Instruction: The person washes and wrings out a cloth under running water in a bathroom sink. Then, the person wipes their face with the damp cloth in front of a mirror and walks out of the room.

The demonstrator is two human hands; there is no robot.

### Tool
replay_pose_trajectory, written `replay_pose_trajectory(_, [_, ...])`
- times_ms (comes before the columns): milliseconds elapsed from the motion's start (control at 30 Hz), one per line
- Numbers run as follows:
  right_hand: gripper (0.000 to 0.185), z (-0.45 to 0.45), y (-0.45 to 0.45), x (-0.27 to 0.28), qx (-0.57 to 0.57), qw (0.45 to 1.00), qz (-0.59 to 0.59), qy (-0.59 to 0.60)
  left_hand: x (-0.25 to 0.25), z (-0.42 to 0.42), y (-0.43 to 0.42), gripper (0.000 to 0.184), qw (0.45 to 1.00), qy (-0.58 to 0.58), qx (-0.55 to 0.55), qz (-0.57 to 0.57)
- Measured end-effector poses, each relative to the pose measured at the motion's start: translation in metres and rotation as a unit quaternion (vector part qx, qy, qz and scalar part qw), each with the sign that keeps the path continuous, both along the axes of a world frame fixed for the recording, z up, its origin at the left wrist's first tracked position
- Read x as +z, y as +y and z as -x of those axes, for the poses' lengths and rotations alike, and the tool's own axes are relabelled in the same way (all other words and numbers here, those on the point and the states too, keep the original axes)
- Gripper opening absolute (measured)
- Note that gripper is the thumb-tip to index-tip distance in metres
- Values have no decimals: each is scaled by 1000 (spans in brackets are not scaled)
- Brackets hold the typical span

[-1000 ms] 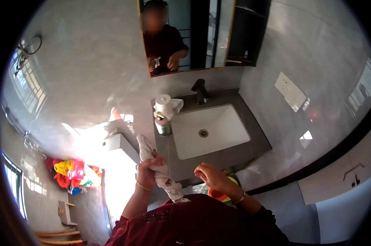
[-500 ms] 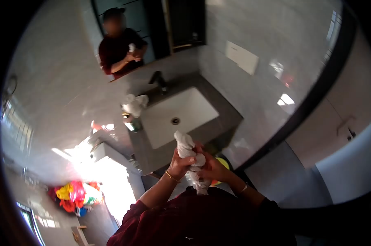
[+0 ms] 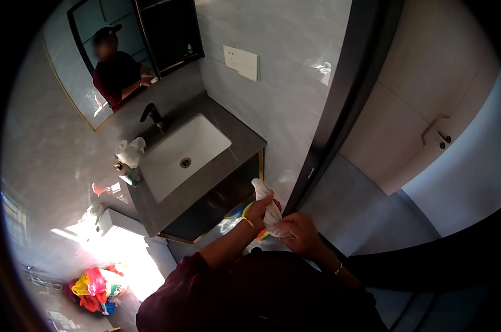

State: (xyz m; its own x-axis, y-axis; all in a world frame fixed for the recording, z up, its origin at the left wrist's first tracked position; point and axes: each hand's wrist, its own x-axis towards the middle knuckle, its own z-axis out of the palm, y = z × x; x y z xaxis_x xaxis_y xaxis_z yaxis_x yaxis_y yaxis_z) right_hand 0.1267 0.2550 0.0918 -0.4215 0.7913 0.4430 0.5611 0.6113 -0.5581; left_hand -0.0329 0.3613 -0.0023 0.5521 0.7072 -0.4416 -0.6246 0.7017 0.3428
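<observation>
A white, twisted cloth is gripped between my two hands in front of my body, to the right of the washbasin cabinet. My left hand closes around its upper part, and one end sticks up past the fingers. Lower down, my right hand has its fingers closed on the cloth's other end. Folds run along the cloth. The palm sides of both hands are hidden.
A white sink with a black faucet is set in a grey counter. At its left stand a green bottle and white tissue roll. Colourful bags lie lower left. A door stands right, beyond a dark frame.
My view and body have turned right, away from the sink. The bunched cloth is now a longer twist, and both hands still hold it.
</observation>
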Motion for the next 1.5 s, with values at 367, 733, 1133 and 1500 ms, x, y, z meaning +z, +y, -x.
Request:
replay_pose_trajectory(367, [55, -57, -29, -80, -125, 909, 334, 217, 50, -62, -2, 35, 971, -102, -185, -114])
replay_pose_trajectory(733, [29, -51, -33, -122, -472, 873, 63, 107, 28, -104, -1, 58, 869, 67, -386, -302])
replay_pose_trajectory(1133, [85, -203, -55, -73, -409, 884, 182, 133, 22, -266, -1, 65, 839, 72, -428, -328])
replay_pose_trajectory(1500, [22, -408, -51, -89, -561, 792, 74, 228, 34, -468, 33, 52, 697, 141, -278, -646])
